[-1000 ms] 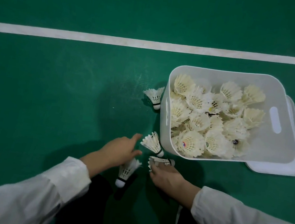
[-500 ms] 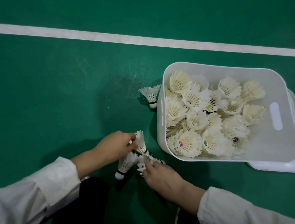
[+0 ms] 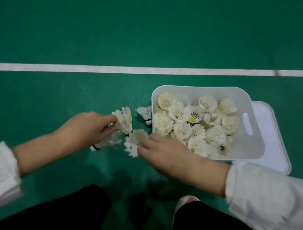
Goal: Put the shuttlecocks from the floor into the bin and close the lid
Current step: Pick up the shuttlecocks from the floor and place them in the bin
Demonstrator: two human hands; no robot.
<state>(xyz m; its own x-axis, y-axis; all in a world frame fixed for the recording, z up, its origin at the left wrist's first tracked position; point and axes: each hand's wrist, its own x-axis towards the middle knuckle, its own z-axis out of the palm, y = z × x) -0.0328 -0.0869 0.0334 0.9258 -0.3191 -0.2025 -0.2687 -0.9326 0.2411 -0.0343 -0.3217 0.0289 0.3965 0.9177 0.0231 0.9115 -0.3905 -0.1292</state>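
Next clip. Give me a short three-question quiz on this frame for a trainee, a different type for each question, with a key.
1. True or false: the lid is closed on the bin.
2. The loose shuttlecock lies: A) on the floor beside the bin's left wall; B) on the lid; C) inside the bin.
3. Which grips shuttlecocks: the left hand, the right hand, or both?
Key:
1. False. The lid lies on the floor, sticking out at the bin's right side.
2. A.
3. Both. The left hand grips the left-hand shuttlecocks. The right hand grips the right-hand shuttlecock.
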